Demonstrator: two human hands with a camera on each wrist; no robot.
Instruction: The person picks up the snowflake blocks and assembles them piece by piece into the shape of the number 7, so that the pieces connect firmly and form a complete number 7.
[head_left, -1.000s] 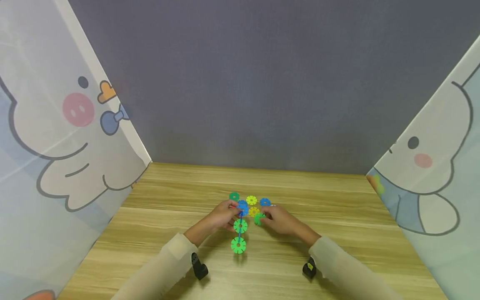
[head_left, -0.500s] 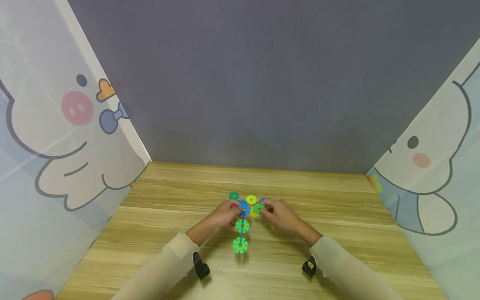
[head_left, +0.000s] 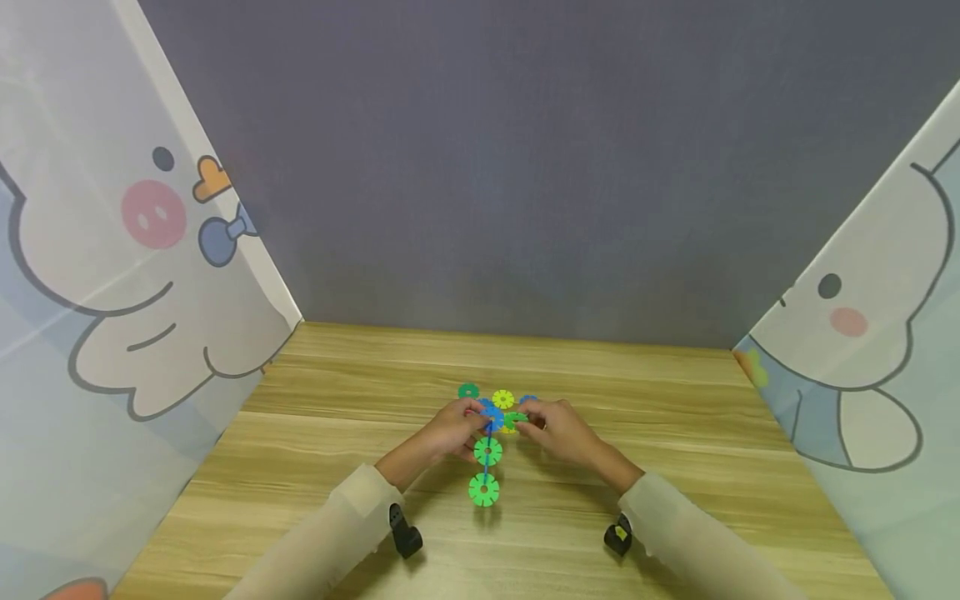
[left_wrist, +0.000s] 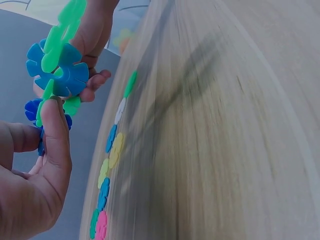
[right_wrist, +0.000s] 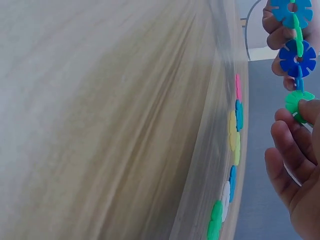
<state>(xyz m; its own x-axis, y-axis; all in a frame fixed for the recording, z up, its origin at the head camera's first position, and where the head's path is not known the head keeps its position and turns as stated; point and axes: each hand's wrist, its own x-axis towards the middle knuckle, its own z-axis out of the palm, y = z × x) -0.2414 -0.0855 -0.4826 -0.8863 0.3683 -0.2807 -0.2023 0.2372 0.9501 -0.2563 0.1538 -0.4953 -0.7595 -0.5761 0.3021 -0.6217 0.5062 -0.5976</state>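
**Joining a green slotted disc [right_wrist: 299, 101] to a chain of discs [head_left: 487, 451]**

Your wood-grain surface [head_left: 600, 517] runs back to a grey backdrop [head_left: 487, 167], with cartoon-printed panels [head_left: 97, 250] at both sides. Your left hand [head_left: 450, 429] and right hand [head_left: 562, 432] are close together over it.

The chain, blue and green discs set crosswise, extends from your left fingers toward you, above the surface and over its shadow. Your left fingers pinch it near its blue end disc [right_wrist: 299, 80]. Your right thumb and forefinger pinch the green disc at that end; your other right fingers curl loosely.

The step looks like slotting this disc on. The two edges appear to meet, but you cannot tell whether the slots have engaged. The next move likely calls for lining up the slots and pressing evenly, your left fingers steadying the chain.

Loose discs lie flat behind and beneath: dark green [head_left: 468, 392], lime [head_left: 502, 399], yellow [head_left: 510, 429], two blue [head_left: 528, 400], pink [left_wrist: 101, 226], white [left_wrist: 120, 111] and a brighter green [right_wrist: 215, 220]. Nothing seems to block the join, though your hands hide several from above.
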